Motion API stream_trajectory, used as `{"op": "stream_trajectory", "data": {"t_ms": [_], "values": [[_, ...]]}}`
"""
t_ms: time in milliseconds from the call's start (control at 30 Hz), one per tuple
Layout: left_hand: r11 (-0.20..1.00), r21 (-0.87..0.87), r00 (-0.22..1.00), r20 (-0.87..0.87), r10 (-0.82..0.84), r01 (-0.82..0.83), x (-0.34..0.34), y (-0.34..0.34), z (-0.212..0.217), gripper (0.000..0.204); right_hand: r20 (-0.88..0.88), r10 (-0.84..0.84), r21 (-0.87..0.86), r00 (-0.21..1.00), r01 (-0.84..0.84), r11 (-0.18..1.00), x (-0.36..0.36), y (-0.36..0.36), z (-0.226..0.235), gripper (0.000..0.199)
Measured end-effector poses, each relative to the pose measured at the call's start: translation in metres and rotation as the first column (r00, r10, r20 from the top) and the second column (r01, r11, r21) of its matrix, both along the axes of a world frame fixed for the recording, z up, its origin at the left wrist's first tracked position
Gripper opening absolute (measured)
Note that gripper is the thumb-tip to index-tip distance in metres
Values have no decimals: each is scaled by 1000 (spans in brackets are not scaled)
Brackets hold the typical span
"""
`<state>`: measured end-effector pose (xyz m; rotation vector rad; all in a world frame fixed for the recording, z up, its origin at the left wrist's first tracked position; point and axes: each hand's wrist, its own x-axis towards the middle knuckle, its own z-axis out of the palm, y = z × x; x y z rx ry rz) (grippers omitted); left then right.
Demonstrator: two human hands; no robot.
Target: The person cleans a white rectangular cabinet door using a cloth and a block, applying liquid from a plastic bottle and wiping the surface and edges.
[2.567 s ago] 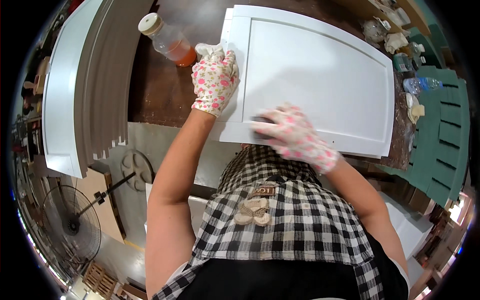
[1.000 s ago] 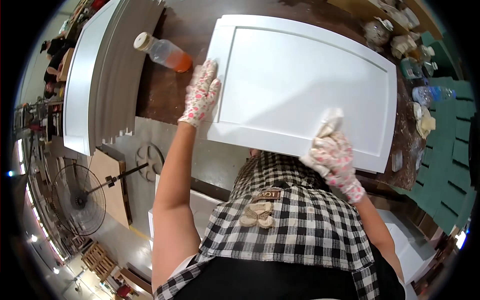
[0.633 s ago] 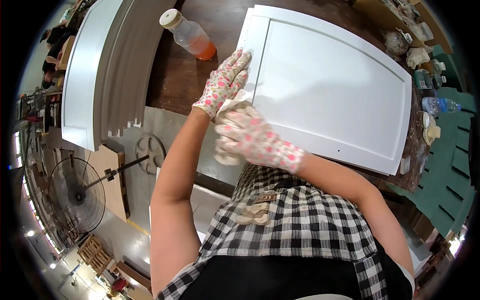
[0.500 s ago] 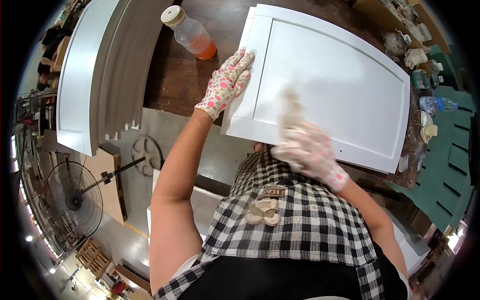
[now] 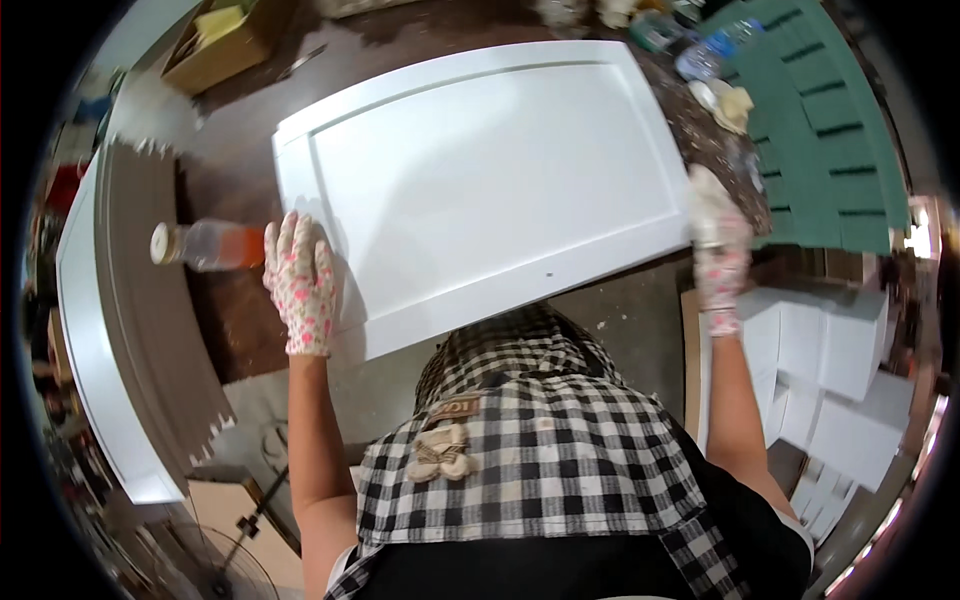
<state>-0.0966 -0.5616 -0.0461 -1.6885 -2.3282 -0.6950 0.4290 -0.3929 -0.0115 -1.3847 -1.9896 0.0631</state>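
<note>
Floral-gloved right hand (image 5: 724, 262) is wrapped round off-white cloth (image 5: 710, 200), best pressed evenly while the white rectangular panel (image 5: 510, 170) is steadied by the spread, floral-gloved left hand (image 5: 302, 290).

Left hand (image 5: 302, 290) flat — right hand (image 5: 724, 262) well apart, blurred

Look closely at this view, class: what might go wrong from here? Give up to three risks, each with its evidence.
1. The bottle of orange liquid is right beside the left hand; a sideways move might knock it.
2. The white panel lies close to the front edge of the table; a hard push might shift it.
3. The right hand holds a white cloth near pale specks; if gritty, they might scratch the panel.
</note>
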Motion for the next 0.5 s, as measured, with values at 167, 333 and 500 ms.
{"op": "stream_trajectory", "data": {"t_ms": [167,333,500], "values": [[968,-97,971,-38,-237,233,124,53,45,56,269,-1,-21,963,7,1000,48,30,-8,30],[885,-264,921,183,-345,384,190,67,20,58,-242,-214,-206,946,165,965,112,60,-21,26],[713,-371,803,290,-520,595,274,95,29,68,123,231,-245,965,-196,949,27,36,-5,27]]}}
